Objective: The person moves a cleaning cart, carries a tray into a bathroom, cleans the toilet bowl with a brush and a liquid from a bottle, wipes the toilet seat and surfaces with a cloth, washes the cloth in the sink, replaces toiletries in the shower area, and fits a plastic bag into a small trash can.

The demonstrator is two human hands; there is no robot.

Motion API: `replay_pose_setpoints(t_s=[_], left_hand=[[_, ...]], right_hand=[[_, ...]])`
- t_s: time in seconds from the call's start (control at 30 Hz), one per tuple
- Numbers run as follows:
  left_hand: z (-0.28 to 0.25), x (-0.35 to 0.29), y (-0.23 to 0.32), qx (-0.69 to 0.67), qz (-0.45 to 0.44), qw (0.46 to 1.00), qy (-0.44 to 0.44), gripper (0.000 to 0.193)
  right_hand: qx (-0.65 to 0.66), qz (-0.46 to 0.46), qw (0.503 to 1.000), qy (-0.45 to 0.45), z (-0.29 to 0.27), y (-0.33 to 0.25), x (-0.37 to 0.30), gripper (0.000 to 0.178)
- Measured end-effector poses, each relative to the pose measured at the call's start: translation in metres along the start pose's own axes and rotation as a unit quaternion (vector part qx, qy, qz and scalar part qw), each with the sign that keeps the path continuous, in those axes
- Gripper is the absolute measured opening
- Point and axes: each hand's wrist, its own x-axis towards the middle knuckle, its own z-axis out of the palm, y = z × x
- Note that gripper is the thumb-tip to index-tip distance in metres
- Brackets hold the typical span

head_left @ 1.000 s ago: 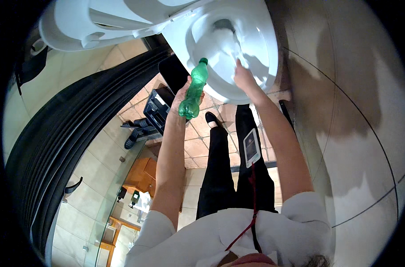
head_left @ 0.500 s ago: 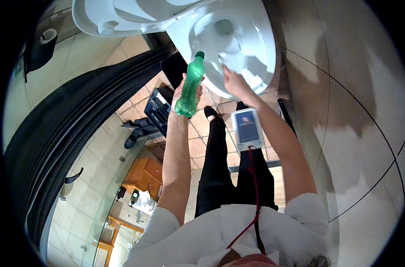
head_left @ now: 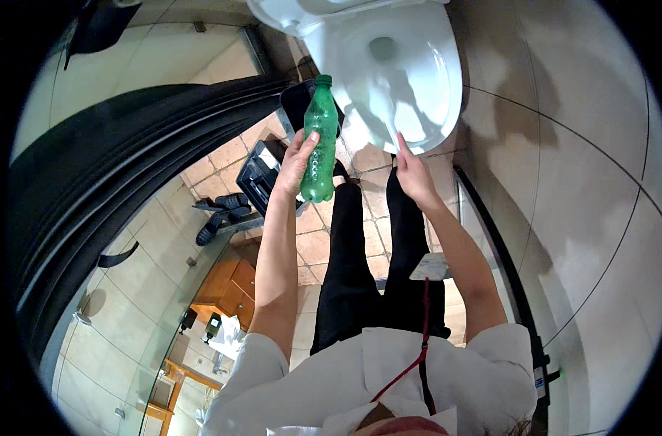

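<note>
My left hand [head_left: 293, 163] is closed around a green plastic bottle [head_left: 320, 156] with a green cap, held nearly upright beside the toilet's near left edge. The thumb lies across the bottle's front. My right hand [head_left: 416, 178] is at the near rim of the white toilet [head_left: 453, 94], gripping a thin white handle with the index finger stretched along it. This handle belongs to what looks like a toilet brush [head_left: 390, 120], which slants into the bowl; its white head blends with the bowl and is hard to make out.
A black bin [head_left: 296, 102] stands left of the toilet, with a dark open box [head_left: 262, 174] nearer me. Black slippers [head_left: 218, 218] lie beyond it on the floor. A black curtain [head_left: 142, 152] hangs at left; a tiled wall [head_left: 563, 196] rises at right. A badge [head_left: 429, 267] dangles from my red lanyard.
My right hand has drawn back toward me to the near rim. The bottle has turned from a slant to more upright. The view has shifted, and the badge has swung nearly edge-on.
</note>
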Motion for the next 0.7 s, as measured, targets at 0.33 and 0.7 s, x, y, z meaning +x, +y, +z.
replay_pose_setpoints(t_s=[0.33, 0.7], left_hand=[[-0.074, -0.027, -0.008, 0.031, 0.111, 0.993, -0.031, 0.06], [-0.165, -0.055, -0.04, 0.1, 0.084, 0.99, -0.055, 0.061]], right_hand=[[-0.155, -0.015, 0.973, 0.173, 0.117, -0.056, 0.01, 0.058], [-0.221, 0.201, 0.926, 0.232, 0.052, 0.079, -0.112, 0.056]])
